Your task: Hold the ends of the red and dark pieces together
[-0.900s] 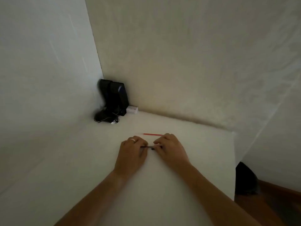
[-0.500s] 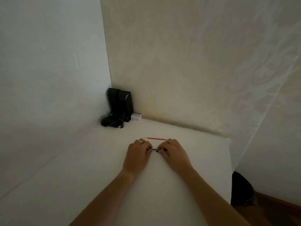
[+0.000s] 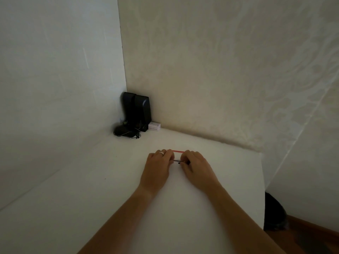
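Both hands lie knuckles-up on a white table, fingertips facing each other. My left hand, with a ring on one finger, pinches the left end of a thin dark stick. My right hand pinches its right end, and only a short stretch of the stick shows between the fingertips. A thin red stick lies flat on the table just beyond the fingers, its ends partly hidden by them.
Two black speakers stand in the far corner with a dark cable bundle in front and a small white box beside them. Walls close in on the left and back. The table's right edge drops to a dark object on the floor.
The hands have drawn closer together along the dark stick, so less of it shows between them. The camera has shifted slightly; the red stick has not moved.
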Action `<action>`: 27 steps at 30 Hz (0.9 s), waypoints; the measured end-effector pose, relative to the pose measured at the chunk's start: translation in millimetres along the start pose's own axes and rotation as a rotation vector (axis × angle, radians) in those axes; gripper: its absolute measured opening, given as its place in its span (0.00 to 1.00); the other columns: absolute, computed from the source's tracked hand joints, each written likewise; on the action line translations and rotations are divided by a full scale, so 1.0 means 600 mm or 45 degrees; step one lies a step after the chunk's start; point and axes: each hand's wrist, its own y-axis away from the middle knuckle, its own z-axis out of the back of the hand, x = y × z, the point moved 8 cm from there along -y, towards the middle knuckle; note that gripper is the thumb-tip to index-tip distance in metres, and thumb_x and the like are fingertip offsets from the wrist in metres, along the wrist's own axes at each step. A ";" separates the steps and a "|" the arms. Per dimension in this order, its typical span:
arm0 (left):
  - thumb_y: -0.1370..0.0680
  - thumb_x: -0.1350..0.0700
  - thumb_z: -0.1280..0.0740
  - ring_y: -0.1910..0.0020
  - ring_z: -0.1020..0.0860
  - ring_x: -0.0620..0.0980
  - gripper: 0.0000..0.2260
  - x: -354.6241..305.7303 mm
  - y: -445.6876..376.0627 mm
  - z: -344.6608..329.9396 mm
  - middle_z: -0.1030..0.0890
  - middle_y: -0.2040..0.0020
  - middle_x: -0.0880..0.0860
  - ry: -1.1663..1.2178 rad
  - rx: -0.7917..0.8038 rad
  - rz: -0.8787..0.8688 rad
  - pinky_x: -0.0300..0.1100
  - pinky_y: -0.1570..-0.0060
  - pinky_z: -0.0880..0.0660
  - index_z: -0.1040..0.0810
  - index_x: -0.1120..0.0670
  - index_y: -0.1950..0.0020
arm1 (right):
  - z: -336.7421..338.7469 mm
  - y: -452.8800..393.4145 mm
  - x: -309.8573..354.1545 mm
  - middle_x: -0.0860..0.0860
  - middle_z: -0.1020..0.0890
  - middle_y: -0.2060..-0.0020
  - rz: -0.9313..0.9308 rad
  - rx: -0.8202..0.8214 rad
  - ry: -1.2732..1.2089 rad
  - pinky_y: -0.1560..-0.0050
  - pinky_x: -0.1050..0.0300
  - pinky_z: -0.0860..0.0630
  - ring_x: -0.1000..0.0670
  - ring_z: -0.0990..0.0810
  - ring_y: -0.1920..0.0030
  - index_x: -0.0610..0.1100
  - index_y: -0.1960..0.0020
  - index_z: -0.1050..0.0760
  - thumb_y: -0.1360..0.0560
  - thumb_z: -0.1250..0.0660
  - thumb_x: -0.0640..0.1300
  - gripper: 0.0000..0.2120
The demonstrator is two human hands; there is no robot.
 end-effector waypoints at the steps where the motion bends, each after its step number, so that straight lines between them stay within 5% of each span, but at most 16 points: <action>1: 0.20 0.57 0.39 0.58 0.27 0.47 0.04 -0.001 0.000 0.000 0.25 0.58 0.45 0.002 0.004 -0.010 0.44 0.54 0.31 0.30 0.48 0.53 | 0.000 0.001 0.000 0.56 0.23 0.57 0.004 -0.008 -0.002 0.58 0.63 0.33 0.55 0.29 0.56 0.51 0.51 0.28 0.21 0.38 0.47 0.01; 10: 0.18 0.51 0.47 0.54 0.26 0.48 0.11 -0.015 -0.001 -0.015 0.22 0.54 0.47 -0.077 0.017 -0.167 0.45 0.55 0.33 0.25 0.49 0.48 | -0.008 0.000 0.009 0.52 0.20 0.54 0.107 -0.049 0.042 0.52 0.60 0.30 0.51 0.25 0.53 0.47 0.48 0.23 0.18 0.42 0.49 0.11; 21: 0.18 0.49 0.45 0.70 0.31 0.47 0.12 -0.005 -0.006 -0.009 0.25 0.68 0.48 -0.055 0.047 -0.103 0.44 0.65 0.35 0.25 0.49 0.56 | -0.024 -0.005 0.012 0.54 0.23 0.60 0.157 0.054 0.069 0.57 0.53 0.30 0.51 0.28 0.60 0.50 0.50 0.28 0.17 0.48 0.50 0.11; 27: 0.19 0.50 0.45 0.70 0.28 0.49 0.11 -0.003 -0.006 -0.011 0.24 0.68 0.49 0.031 0.077 -0.111 0.45 0.66 0.32 0.25 0.48 0.55 | -0.028 -0.005 0.006 0.55 0.22 0.59 0.139 0.096 0.027 0.54 0.51 0.28 0.53 0.27 0.59 0.51 0.51 0.28 0.18 0.50 0.52 0.13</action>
